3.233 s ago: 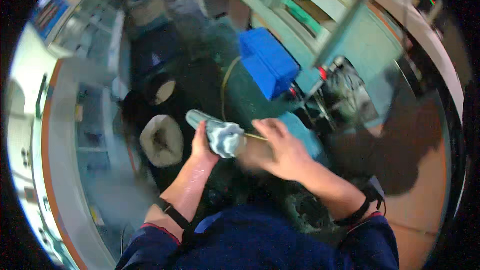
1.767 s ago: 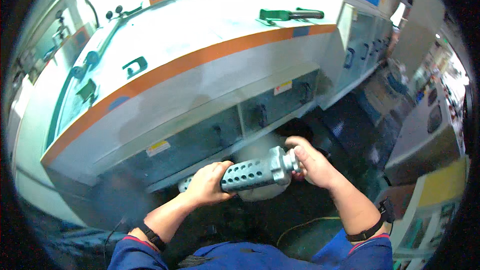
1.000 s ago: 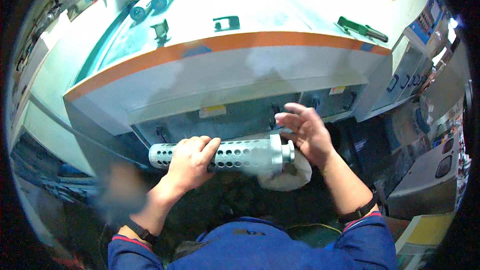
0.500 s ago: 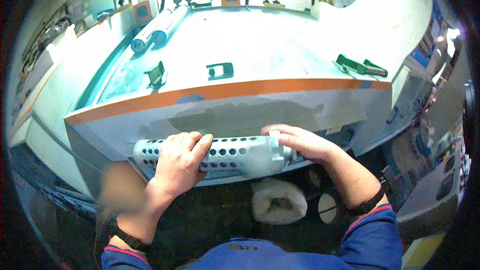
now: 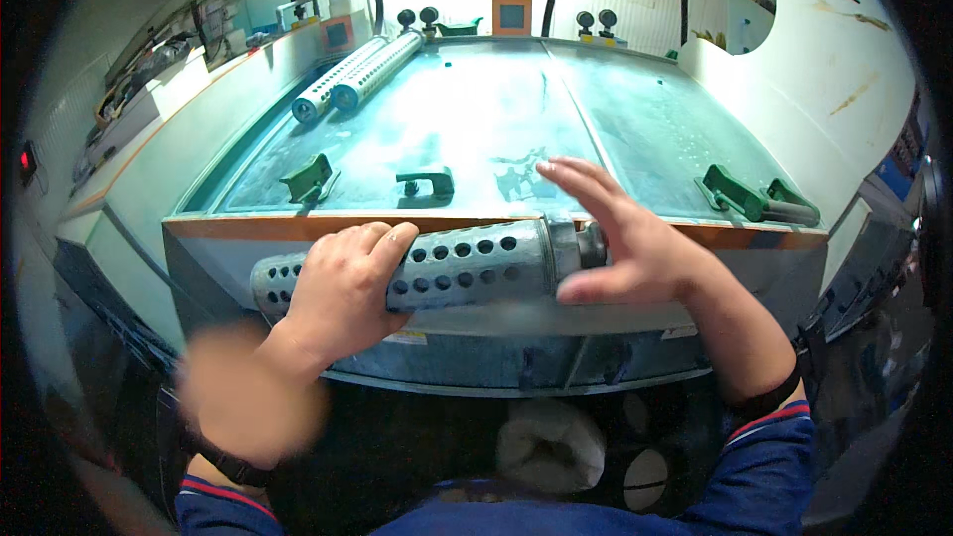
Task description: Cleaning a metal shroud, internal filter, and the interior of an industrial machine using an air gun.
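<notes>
Holding a perforated metal tube (image 5: 467, 266) in the left hand (image 5: 342, 283), back of the hand upward, with fingers clamped around the barrel left of its middle. Reaching in from the lower right with the right hand (image 5: 640, 248), right forearm (image 5: 740, 333) angled up and inward, with thumb and fingers spread well apart at the collar (image 5: 563, 250) and knob (image 5: 593, 243) on the tube's right end; hard to tell whether touching. Carried nearly level, right end slightly higher, at the orange-trimmed near edge of a pale green surface (image 5: 675, 139). Wearing dark blue sleeves (image 5: 759, 462) trimmed in red and white. Showing below, on the gray cabinet front (image 5: 467, 362), a yellow-and-white label (image 5: 407, 336) and, farther right, a pale label (image 5: 680, 332), both too small to read. Pictured before two more perforated tubes (image 5: 382, 71), lying side by side at back left.
</notes>
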{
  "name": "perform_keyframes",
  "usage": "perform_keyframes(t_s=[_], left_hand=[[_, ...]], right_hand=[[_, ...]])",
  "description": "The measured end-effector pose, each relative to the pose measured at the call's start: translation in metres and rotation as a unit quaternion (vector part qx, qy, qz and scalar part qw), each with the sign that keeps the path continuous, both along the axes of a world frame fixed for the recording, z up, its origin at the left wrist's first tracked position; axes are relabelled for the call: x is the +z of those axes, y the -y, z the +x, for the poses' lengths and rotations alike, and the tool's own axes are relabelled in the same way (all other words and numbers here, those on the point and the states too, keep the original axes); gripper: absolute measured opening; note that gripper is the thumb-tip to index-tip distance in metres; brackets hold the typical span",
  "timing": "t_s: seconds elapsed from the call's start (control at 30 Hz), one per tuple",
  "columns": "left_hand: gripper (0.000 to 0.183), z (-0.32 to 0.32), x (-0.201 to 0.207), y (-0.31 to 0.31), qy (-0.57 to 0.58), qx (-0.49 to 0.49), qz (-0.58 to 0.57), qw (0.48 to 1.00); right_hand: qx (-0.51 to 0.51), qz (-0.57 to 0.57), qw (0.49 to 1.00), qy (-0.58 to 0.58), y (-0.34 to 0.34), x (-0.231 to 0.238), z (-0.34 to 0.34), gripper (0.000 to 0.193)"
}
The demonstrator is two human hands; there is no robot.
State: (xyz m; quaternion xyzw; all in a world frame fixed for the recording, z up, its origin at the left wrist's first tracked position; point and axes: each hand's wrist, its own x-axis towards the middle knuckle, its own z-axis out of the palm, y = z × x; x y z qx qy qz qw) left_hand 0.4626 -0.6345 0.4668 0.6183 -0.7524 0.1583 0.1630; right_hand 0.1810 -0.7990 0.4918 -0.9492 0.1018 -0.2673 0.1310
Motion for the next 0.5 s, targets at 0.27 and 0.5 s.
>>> perform_keyframes(t_s=[0.27, 0.5], left_hand=[[0.075, 0.001, 0.021, 0.009, -0.063, 0.061, 0.033, 0.996], [0.081, -0.001, 0.034, 0.020, -0.060, 0.112, 0.054, 0.990]], right_hand=[[0.052, -0.262, 0.963, 0.025, 0.034, -0.007, 0.015, 0.086], [0.029, -0.050, 0.990, 0.130, 0.064, -0.014, 0.010, 0.087]])
